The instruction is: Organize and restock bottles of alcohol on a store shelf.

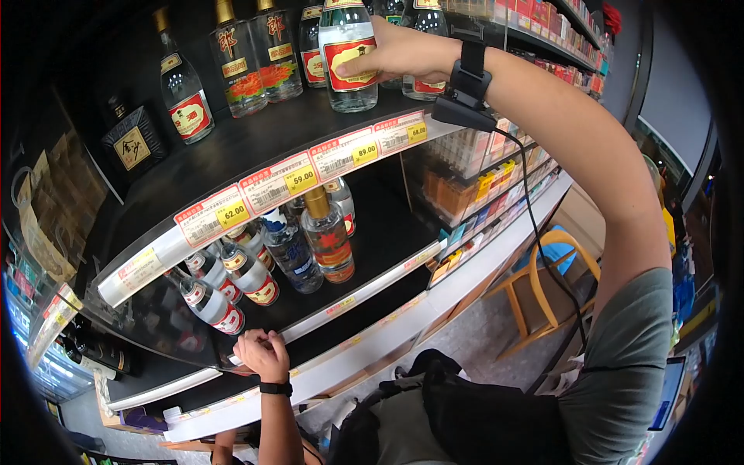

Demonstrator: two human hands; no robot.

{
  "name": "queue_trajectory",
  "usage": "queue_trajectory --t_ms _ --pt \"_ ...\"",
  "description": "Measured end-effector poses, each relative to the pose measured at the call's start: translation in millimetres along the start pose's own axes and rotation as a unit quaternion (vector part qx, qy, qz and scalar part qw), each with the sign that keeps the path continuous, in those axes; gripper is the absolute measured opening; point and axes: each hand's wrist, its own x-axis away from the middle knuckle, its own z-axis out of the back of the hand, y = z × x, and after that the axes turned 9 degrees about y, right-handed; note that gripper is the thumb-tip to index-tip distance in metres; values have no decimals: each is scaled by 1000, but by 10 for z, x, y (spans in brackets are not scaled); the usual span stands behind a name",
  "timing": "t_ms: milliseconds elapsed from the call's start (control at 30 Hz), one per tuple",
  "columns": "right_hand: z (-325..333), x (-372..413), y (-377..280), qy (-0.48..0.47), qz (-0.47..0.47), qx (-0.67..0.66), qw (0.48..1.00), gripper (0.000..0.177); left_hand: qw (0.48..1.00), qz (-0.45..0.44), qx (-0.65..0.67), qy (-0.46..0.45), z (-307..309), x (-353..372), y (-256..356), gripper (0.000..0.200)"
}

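Note:
My right hand (395, 53) is wrapped round a clear liquor bottle (353, 93) with a red and cream label. The bottle is upright at the upper shelf's (256, 147) front edge, its top cut off by the frame. Similar bottles stand just behind and beside it. Lower down, my left hand (262, 355) is closed at the front edge of the lower shelf, by the end of a white price rail. Whatever its fingers hold, if anything, I cannot make out. Nearest to it is a clear bottle (211, 304) with a red and white label.
Two gold-capped bottles (236, 70) and a dark square bottle (133, 147) stand left on the upper shelf. A price strip (302, 178) runs along its edge. Cigarette packs (457, 186) fill racks at right. A wooden chair (542, 287) stands on the floor. A cable hangs from my right wrist.

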Motion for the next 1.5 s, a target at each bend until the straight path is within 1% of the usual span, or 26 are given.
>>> queue_trajectory --t_ms 67,133,167,200,267,300,333,367,400,433,467,533,567,600,667,700,733,800,867,933,1000,1100,1333,1400,1433,1500 --pt "45 -20 18 -1 -2 2 1000 86 1000 -2 -3 -2 8 5 -7 14" --pt "152 3 14 -36 76 65 994 86 1000 1 1 -2 1 7 -8 15" --pt "158 25 9 -13 81 107 991 85 1000 0 2 -3 -4 9 -11 15" --pt "210 70 3 -13 79 106 991 85 1000 -4 4 -2 -3 14 -20 15" --pt "321 340 -369 -99 2 146 984 87 1000 -8 5 -2 5 15 -23 16" --pt "346 492 -497 -77 -10 144 986 76 1000 -5 7 -3 8 6 -10 16" --pt "360 479 -481 -78 -10 145 986 76 1000 -2 9 -4 9 -2 -1 16" --pt "374 432 -448 -64 29 344 936 68 1000 -1 9 -4 11 -8 3 16" --pt "391 388 -389 -47 67 527 846 61 1000 0 6 -8 18 -9 6 16" --pt "384 482 -368 12 171 507 845 44 1000 2 4 -12 25 -10 8 17" --pt "399 454 -389 11 171 508 844 44 1000 3 4 -13 25 -12 15 17" --pt "449 418 -528 -150 133 453 869 38 1000 14 1 -13 25 -20 39 17" --pt "431 386 -422 -136 191 427 873 41 1000 13 3 -14 25 -22 41 17" --pt "419 391 -424 -136 189 428 873 41 1000 13 3 -18 28 -23 39 16" --pt "290 389 -524 -122 180 415 883 56 1000 14 2 -22 47 -26 41 16" --pt "235 382 -593 -134 134 448 874 65 999 17 1 -28 58 -33 45 15" --pt "221 348 -551 -134 134 449 873 65 999 21 1 -34 65 -38 50 14" --pt "195 196 -381 -118 193 426 876 65 999 31 -2 -38 72 -50 82 12" --pt "154 124 -385 -105 208 457 858 64 998 42 -7 -40 85 -86 114 11" --pt "157 105 -382 -97 267 505 815 63 998 28 -18 -56 101 -120 145 7" --pt "143 28 -283 -98 279 500 814 64 998 27 -19 -57 99 -119 139 6" --pt "91 -105 -129 -95 277 536 792 70 998 20 -26 -60 86 -102 99 6" --pt "40 -203 -122 -118 218 555 794 72 998 5 -34 -45 36 -80 72 5" --pt "6 -226 -130 -134 181 558 799 81 998 2 -44 -38 34 -79 89 4" --pt "-2 -241 -161 -148 157 560 800 92 998 1 -43 -40 33 -79 95 4" --pt "-14 -270 -169 -151 149 563 799 97 998 5 -45 -32 25 -85 103 4"
